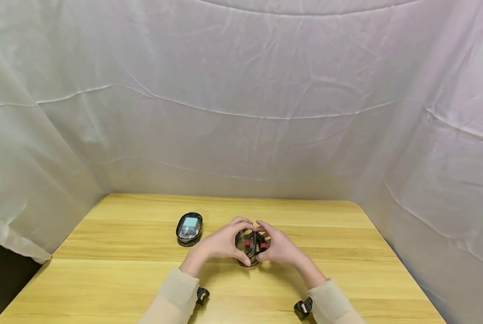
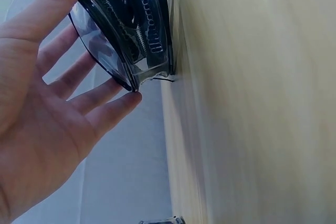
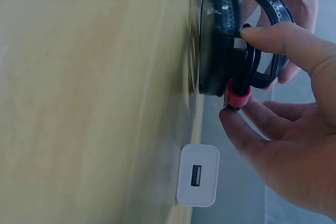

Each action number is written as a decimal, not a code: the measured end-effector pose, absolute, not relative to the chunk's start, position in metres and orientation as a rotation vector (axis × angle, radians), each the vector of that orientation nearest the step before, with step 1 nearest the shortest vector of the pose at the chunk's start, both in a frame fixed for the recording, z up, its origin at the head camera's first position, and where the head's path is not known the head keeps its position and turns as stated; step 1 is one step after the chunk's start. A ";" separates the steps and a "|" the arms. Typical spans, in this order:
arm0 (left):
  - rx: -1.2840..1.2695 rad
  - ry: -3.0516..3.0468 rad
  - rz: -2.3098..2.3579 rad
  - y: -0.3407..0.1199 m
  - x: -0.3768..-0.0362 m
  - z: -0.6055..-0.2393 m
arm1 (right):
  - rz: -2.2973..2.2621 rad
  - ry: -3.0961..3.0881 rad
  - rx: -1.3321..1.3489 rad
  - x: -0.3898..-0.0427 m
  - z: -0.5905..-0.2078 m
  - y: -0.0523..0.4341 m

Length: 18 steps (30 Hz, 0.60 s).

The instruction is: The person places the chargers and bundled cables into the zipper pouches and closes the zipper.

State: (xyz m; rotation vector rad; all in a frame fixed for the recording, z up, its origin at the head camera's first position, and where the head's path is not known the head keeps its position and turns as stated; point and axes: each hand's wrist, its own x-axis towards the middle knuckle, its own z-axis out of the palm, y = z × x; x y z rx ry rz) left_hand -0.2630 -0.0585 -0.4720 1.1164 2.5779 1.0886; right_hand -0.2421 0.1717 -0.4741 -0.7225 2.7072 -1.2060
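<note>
In the head view my left hand holds a small round clear case with black zippered edging, its thumb on the near side and fingers on the far side. The left wrist view shows the case unzipped, its lid raised towards the left palm. My right hand pinches a coiled black cable between thumb and fingers. A metal plug end and a red tie show on the coil. Part of the cable lies within the case opening in the right wrist view.
A second clear case with black edging stands to the left on the wooden table, a pale blue item inside. A white USB charger stands near the right hand. Pale cloth hangs behind the table.
</note>
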 end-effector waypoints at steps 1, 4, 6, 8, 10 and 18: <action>1.110 2.577 1.088 -0.059 -0.263 -0.472 | -1.223 2.695 -0.713 -0.242 -0.474 0.171; 1.095 2.575 1.083 -0.059 -0.262 -0.472 | -1.271 2.665 -0.692 -0.244 -0.474 0.169; 1.100 2.571 1.083 -0.059 -0.263 -0.473 | -1.301 2.646 -0.687 -0.245 -0.475 0.168; 1.106 2.569 1.088 -0.059 -0.263 -0.474 | -1.326 2.626 -0.688 -0.245 -0.477 0.166; 1.112 2.565 1.099 -0.059 -0.263 -0.474 | -1.340 2.606 -0.684 -0.246 -0.479 0.164; 1.110 2.586 1.089 -0.058 -0.262 -0.471 | -1.310 2.577 -0.694 -0.244 -0.482 0.166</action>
